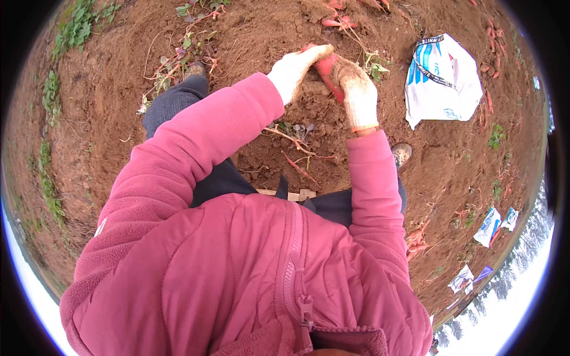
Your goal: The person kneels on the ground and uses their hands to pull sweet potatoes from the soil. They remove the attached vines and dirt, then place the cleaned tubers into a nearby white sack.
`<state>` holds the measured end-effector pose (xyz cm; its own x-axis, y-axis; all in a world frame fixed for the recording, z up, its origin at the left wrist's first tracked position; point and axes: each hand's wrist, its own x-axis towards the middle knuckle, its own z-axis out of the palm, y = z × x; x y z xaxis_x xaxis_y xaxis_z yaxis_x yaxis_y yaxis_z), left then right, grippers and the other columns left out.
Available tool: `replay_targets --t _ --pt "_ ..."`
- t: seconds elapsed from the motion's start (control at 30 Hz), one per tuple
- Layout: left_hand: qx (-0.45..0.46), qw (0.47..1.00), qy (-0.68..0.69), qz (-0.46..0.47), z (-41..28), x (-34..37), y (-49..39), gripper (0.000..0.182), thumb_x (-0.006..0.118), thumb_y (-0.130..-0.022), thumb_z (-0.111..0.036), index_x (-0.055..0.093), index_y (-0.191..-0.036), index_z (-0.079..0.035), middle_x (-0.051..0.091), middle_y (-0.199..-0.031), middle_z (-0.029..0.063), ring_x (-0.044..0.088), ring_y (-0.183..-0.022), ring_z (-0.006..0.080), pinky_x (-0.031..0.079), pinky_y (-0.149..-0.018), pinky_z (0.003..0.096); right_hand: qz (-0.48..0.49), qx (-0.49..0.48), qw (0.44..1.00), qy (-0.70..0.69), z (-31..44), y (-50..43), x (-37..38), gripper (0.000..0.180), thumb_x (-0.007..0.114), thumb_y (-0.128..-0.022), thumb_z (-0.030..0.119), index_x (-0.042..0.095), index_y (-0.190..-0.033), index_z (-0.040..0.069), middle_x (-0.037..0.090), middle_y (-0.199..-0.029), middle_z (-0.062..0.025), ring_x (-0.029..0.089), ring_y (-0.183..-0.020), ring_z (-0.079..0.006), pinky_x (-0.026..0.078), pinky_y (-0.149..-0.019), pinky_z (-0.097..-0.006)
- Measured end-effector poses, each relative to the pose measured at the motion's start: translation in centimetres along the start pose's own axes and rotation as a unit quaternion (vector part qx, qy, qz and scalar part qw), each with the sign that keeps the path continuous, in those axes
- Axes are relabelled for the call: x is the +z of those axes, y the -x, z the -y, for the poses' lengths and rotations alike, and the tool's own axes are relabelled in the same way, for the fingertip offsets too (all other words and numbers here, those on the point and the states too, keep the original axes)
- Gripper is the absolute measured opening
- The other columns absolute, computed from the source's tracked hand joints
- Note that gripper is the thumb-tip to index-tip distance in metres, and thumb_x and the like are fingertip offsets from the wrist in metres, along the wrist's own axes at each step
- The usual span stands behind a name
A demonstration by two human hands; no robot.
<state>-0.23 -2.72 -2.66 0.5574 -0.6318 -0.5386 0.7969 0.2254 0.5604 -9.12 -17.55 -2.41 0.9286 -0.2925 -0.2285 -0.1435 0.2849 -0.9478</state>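
Both my hands wear knitted work gloves caked with soil. My left hand (297,71) and my right hand (356,91) come together above the ground, gripping red-skinned sweet potatoes (328,74) between them. Part of the sweet potatoes is hidden by the fingers, so I cannot tell whether they are joined. Beneath my wrists, loose brown soil (325,120) holds a cut vine stem (289,137) and a thin red root (299,168). More red sweet potatoes (340,21) with a trailing stalk lie just beyond my hands.
A white plastic bag (441,84) with blue print stands on the soil to my right. Leafy vines (173,66) lie near my left shoe. Sweet potatoes (416,242) are heaped beside my right elbow, with others (493,40) farther right. More bags (487,227) sit along the field.
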Motion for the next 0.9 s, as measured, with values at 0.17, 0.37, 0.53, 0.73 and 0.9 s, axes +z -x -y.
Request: replay_targets --t 0.17,0.37,0.53,0.73,0.9 --pt "0.026 1.0 -0.006 0.004 0.1 0.0 -0.1 0.043 0.069 -0.095 -0.035 0.06 -0.123 -0.004 0.064 -0.118 0.0126 0.066 -0.104 0.0267 0.06 -0.083 0.0438 -0.066 -0.038 0.994 0.083 -0.1 -0.1 0.0 0.033 0.059 -0.099 0.01 0.063 -0.125 -0.009 0.07 -0.113 -0.0116 0.064 -0.099 -0.0155 0.049 -0.097 -0.0281" --pt "0.041 0.999 -0.024 0.01 -0.7 1.2 0.9 0.039 0.067 -0.095 -0.029 0.061 -0.123 -0.003 0.063 -0.121 0.0118 0.063 -0.112 0.024 0.055 -0.097 0.0433 -0.097 -0.023 0.975 0.199 0.5 -1.6 -4.0 0.03 0.055 -0.1 0.014 0.068 -0.116 -0.008 0.073 -0.106 -0.0121 0.065 -0.095 -0.0176 0.051 -0.086 -0.0306" --pt "0.086 0.993 -0.069 0.047 -0.8 -0.1 -0.1 0.038 0.067 -0.09 -0.019 0.062 -0.124 -0.002 0.065 -0.12 0.0107 0.063 -0.113 0.0233 0.051 -0.103 0.0424 -0.127 -0.009 0.952 0.278 1.3 -1.7 -4.4 0.033 0.066 -0.091 0.004 0.066 -0.122 -0.007 0.07 -0.117 -0.0129 0.066 -0.1 -0.019 0.052 -0.087 -0.0298" --pt "0.113 0.986 -0.088 0.081 -0.2 -0.9 -1.0 0.039 0.066 -0.087 -0.015 0.063 -0.123 0.0 0.069 -0.116 0.0106 0.065 -0.11 0.0224 0.051 -0.099 0.0361 0.015 0.021 0.999 0.024 1.9 -0.5 -0.5 0.074 0.083 -0.081 0.01 0.047 -0.143 -0.006 0.056 -0.139 -0.0133 0.06 -0.12 -0.0228 0.051 -0.101 -0.0306" --pt "0.091 0.99 -0.065 0.086 -0.2 -0.3 -0.2 0.038 0.066 -0.087 -0.012 0.064 -0.123 0.0 0.068 -0.117 0.0117 0.065 -0.111 0.0234 0.051 -0.101 0.038 -0.027 -0.036 0.958 0.283 1.3 -0.2 -0.5 0.042 0.068 -0.092 0.019 0.063 -0.125 -0.006 0.068 -0.122 -0.0148 0.064 -0.109 -0.0184 0.05 -0.098 -0.0316"
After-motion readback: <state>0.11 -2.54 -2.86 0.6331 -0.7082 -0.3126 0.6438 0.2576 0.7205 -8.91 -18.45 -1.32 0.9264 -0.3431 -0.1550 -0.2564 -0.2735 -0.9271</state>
